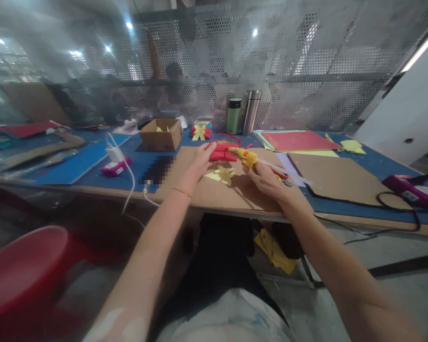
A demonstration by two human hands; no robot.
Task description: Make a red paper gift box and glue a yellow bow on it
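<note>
My left hand (202,160) grips the left edge of a small red bag (222,153) with a thin red handle, held just above a brown cardboard sheet (185,190). In my right hand (266,178) is a yellow glue gun (248,157), a whitish glue stick jutting from its back. Its nozzle points left, at the bag's right part; whether they touch I cannot tell. A pale yellow bow-like paper or felt piece (225,175) lies on the cardboard below the bag. Scissors with red handles (280,175) lie partly hidden behind my right hand.
Behind the cardboard stand a cardboard box (160,135), a decorated red pouch (200,130), a green tumbler (233,116) and a steel flask (251,113). Coloured sheets (299,141) lie at right. Purple power strips (116,166) with cords sit on both sides. A red stool (28,266) stands left.
</note>
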